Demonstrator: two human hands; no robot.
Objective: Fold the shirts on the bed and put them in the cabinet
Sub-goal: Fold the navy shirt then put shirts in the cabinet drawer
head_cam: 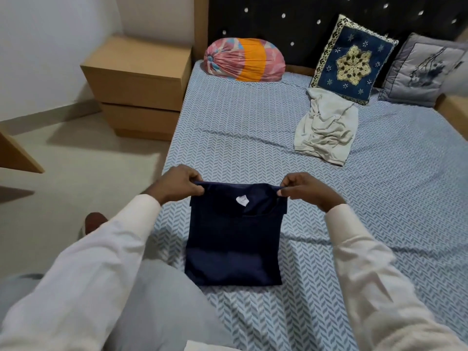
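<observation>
Lying close to the near edge of the bed [253, 148], right in front of you, the dark blue shirt [233, 244] is folded into a neat shape with straight sides. A small white tag [242, 200] shows by its neck. You hold its far edge up a little off the rest of the shirt. Your left hand [181, 184] pinches the left corner of that edge, and your right hand [307, 190] pinches the right corner. The fingers [195, 189] of both hands are curled in tight on the cloth, thumbs and fingers pressed together. Farther up the bed, well apart from the blue shirt, a white shirt [326, 125] lies in a crumpled heap. Just behind it a blue pillow [353, 60] with a gold star leans on the dark headboard [278, 19], with a grey pillow [423, 72] beside it. A pink and orange bundle [244, 59] sits at the far left corner. A brown nightstand [138, 82] stands on the floor [63, 173] beside the bed.
</observation>
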